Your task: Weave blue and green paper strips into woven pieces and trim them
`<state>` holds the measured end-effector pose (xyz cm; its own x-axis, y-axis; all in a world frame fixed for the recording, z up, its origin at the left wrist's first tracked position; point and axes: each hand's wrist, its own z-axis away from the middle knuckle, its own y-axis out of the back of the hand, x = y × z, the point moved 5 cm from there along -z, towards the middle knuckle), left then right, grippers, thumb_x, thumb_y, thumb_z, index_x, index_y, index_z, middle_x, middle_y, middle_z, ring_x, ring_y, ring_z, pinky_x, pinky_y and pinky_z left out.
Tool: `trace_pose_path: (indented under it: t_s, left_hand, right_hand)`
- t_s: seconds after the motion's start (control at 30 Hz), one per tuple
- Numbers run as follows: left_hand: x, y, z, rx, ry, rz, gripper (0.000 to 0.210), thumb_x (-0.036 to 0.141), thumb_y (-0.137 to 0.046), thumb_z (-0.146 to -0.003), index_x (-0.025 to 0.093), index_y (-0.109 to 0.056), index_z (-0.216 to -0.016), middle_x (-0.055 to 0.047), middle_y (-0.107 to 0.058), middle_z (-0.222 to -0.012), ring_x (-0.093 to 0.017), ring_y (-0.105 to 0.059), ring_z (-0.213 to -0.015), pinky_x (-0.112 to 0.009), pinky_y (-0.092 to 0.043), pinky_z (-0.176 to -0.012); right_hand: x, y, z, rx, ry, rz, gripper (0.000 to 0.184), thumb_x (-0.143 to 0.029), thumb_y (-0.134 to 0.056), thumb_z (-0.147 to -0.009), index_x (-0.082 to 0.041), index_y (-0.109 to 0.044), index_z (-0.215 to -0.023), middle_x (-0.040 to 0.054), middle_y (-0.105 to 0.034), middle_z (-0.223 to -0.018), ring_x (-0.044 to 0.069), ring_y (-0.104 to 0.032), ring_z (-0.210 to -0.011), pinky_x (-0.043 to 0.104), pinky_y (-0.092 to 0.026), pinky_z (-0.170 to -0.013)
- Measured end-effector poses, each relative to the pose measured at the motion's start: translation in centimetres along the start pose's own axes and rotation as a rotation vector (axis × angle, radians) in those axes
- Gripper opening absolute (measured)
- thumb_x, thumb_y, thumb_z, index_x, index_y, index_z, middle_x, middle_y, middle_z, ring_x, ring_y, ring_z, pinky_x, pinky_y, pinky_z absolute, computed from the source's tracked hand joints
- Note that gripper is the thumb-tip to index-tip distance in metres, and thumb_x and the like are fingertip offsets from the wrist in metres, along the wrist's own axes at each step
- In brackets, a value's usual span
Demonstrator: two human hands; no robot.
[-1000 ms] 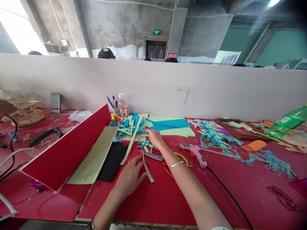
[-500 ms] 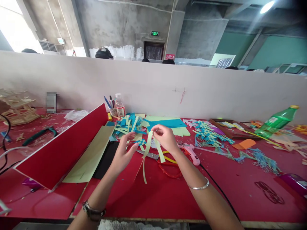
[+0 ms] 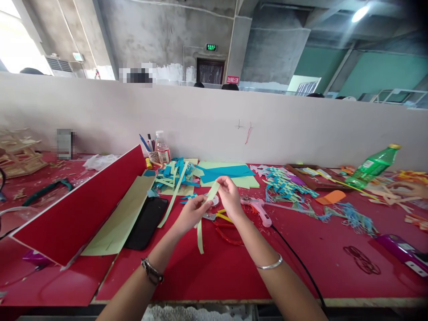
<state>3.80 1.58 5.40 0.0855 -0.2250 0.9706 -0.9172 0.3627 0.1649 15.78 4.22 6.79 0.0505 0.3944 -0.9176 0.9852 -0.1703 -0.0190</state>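
A pale green paper strip (image 3: pixel 213 191) is held up between my two hands above the red table. My right hand (image 3: pixel 230 196) pinches its upper end between thumb and fingers. Lower on the strip, my left hand (image 3: pixel 194 213) grips it with thumb and fingertips. A narrow pale green tail (image 3: pixel 200 238) hangs below my left hand. Behind the hands, partly covered, are a white ring-shaped roll (image 3: pixel 216 201) and a cutting tool with yellow and red handles (image 3: pixel 224 217). Another long strip (image 3: pixel 174 198) slants from a heap of blue and green strips (image 3: pixel 172 174).
A pink glue gun (image 3: pixel 259 209) with a black cord lies to the right. On the left are a black phone (image 3: pixel 146 223) and a standing red board (image 3: pixel 83 205). A green bottle (image 3: pixel 374 167) leans at the right, near another person's hand (image 3: pixel 409 189).
My left hand, open and apart before, has moved right and closed on the strip. The strip, earlier draped from my right hand, is now held between both hands. The view has shifted slightly.
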Motion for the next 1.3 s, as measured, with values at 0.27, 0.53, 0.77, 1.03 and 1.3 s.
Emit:
trace_pose_path:
  t_s: [0.27, 0.53, 0.77, 1.03, 1.3]
  left_hand:
    - [0.1, 1.9, -0.4, -0.121, -0.096, -0.421, 0.032, 0.04, -0.041, -0.081, 0.014, -0.054, -0.068, 0.004, -0.046, -0.052, -0.008, -0.039, -0.049, -0.019, -0.029, -0.048]
    - [0.2, 2.4, 1.0, -0.213, -0.077, -0.412, 0.031, 0.04, -0.047, -0.079, 0.014, -0.06, -0.068, 0.0, -0.055, -0.055, -0.009, -0.048, -0.05, -0.02, -0.036, -0.05]
    - [-0.4, 3.2, 2.3, -0.256, -0.067, -0.427, 0.027, 0.036, -0.05, -0.077, 0.014, -0.065, -0.083, -0.005, -0.064, -0.073, -0.013, -0.054, -0.063, -0.021, -0.04, -0.057]
    - [1.0, 2.2, 3.1, -0.259, -0.128, -0.565, 0.025, 0.029, -0.043, -0.08, 0.016, -0.063, -0.074, -0.001, -0.058, -0.063, -0.011, -0.048, -0.057, -0.021, -0.034, -0.053]
    - [0.6, 2.1, 3.7, -0.249, -0.094, -0.467, 0.025, 0.031, -0.045, -0.08, 0.015, -0.061, -0.069, 0.0, -0.057, -0.059, -0.011, -0.049, -0.055, -0.02, -0.036, -0.054]
  right_hand:
    - [-2.5, 0.7, 1.6, -0.506, 0.126, 0.356, 0.014, -0.017, -0.045, -0.071, -0.021, -0.053, -0.081, 0.0026, -0.049, -0.096, 0.014, -0.05, -0.086, 0.023, -0.043, -0.067]
    - [-1.4, 2.2, 2.6, -0.491, 0.004, 0.264, 0.011, -0.03, -0.051, -0.077, -0.018, -0.051, -0.076, -0.0006, -0.054, -0.072, 0.012, -0.055, -0.069, 0.025, -0.045, -0.064]
    - [-0.7, 2.7, 3.2, -0.501, -0.028, 0.212, 0.008, -0.027, -0.043, -0.082, -0.02, -0.048, -0.082, -0.0008, -0.053, -0.078, 0.013, -0.057, -0.074, 0.027, -0.046, -0.069]
    - [-2.2, 0.8, 4.9, -0.641, 0.219, 0.52, 0.015, -0.032, -0.056, -0.076, -0.023, -0.057, -0.088, 0.0042, -0.048, -0.105, 0.017, -0.047, -0.103, 0.03, -0.038, -0.087]
    - [-1.8, 0.1, 5.3, -0.704, 0.2, 0.472, 0.02, -0.021, -0.044, -0.082, -0.019, -0.055, -0.066, 0.0044, -0.055, -0.105, 0.016, -0.053, -0.095, 0.03, -0.041, -0.081]
